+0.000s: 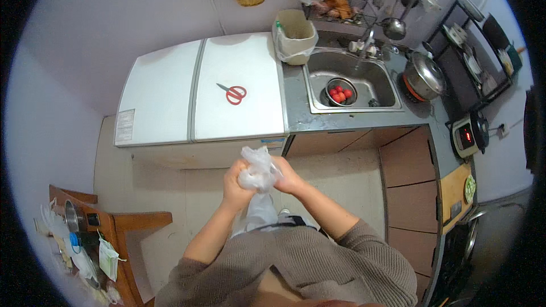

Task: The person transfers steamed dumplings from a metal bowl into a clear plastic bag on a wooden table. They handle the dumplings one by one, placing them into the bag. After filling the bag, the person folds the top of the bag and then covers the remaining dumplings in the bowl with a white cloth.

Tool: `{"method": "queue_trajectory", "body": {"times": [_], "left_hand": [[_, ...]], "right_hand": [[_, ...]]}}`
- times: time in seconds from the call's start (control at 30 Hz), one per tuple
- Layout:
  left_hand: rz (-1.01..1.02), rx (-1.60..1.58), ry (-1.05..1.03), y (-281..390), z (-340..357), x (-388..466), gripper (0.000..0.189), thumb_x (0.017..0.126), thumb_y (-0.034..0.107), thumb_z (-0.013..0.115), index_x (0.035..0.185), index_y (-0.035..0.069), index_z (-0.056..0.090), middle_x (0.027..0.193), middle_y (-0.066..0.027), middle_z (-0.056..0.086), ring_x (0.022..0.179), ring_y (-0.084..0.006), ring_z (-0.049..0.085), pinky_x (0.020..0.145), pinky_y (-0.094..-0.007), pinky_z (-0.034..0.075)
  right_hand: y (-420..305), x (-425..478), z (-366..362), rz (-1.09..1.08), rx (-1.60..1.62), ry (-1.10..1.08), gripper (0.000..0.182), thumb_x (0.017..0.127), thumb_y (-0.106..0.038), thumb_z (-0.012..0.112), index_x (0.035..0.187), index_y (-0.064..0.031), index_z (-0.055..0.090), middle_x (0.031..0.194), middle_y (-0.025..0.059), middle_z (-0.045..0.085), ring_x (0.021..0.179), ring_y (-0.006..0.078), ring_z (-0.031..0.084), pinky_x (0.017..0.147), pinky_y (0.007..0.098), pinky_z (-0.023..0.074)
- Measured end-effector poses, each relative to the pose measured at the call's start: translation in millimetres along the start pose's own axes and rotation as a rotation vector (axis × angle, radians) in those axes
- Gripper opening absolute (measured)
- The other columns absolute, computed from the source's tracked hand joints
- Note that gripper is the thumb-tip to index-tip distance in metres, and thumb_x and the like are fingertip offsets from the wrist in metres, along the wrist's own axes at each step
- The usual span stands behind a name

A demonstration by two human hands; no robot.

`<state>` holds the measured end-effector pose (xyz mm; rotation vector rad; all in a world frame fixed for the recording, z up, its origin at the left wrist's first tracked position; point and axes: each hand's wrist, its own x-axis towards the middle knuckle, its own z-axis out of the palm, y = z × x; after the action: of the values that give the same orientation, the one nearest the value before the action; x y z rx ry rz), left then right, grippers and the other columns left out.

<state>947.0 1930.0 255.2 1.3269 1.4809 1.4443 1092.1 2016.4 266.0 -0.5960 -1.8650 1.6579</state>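
Before my body I hold a crumpled translucent plastic bag (258, 170) over the floor, in front of the white chest freezer. My left hand (239, 185) is closed around the left side of the bag. My right hand (287, 175) grips its right side, with the fingertips partly hidden behind the plastic. What the bag contains cannot be made out. On the freezer lid (239, 59) lies a pair of scissors (233, 93) with red handles, its blades pointing to the upper left.
A lined bin (294, 38) stands between freezer and steel sink (375, 77). Water runs from the faucet; red fruits (340, 94) fill a bowl in the sink. A lidded pot (425, 74), an electric cooker (467, 136) and a cutting board (453, 187) are right. A cluttered wooden table (113, 230) stands left.
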Motion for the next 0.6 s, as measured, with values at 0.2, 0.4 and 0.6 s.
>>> {"method": "queue_trajectory", "body": {"times": [0.2,0.4,0.6], "left_hand": [[-0.184,-0.648,0.359,22,-9,102,0.036,0.069,-0.008,0.053,0.104,0.002,0.05,0.095,-0.0079,0.057,0.087,-0.0175,0.059,0.079,-0.0304,0.049],[-0.237,-0.858,-0.106,45,14,194,0.075,0.072,-0.004,0.057,0.139,0.007,0.024,0.136,-0.012,0.032,0.121,-0.0249,0.039,0.093,-0.0356,0.04],[-0.244,-0.586,0.353,23,-2,217,0.07,0.081,0.002,0.054,0.143,0.009,0.022,0.148,-0.0091,0.019,0.133,-0.026,0.025,0.102,-0.0378,0.03]], "right_hand": [[-43,72,-54,0.0,-0.141,0.005,0.11,0.058,-0.042,0.083,0.143,-0.0089,0.02,0.139,0.0097,0.032,0.088,0.0167,0.053,0.061,0.0241,0.0444],[-60,155,-134,-0.332,-0.523,0.024,0.048,0.069,-0.008,0.074,0.115,-0.0115,0.059,0.111,0.0165,0.057,0.088,0.0308,0.061,0.078,0.0363,0.0516],[-193,331,-315,-0.895,-0.922,0.55,0.052,0.063,-0.003,0.078,0.11,-0.0083,0.057,0.115,0.0116,0.059,0.102,0.0232,0.06,0.08,0.0325,0.0523]]}}
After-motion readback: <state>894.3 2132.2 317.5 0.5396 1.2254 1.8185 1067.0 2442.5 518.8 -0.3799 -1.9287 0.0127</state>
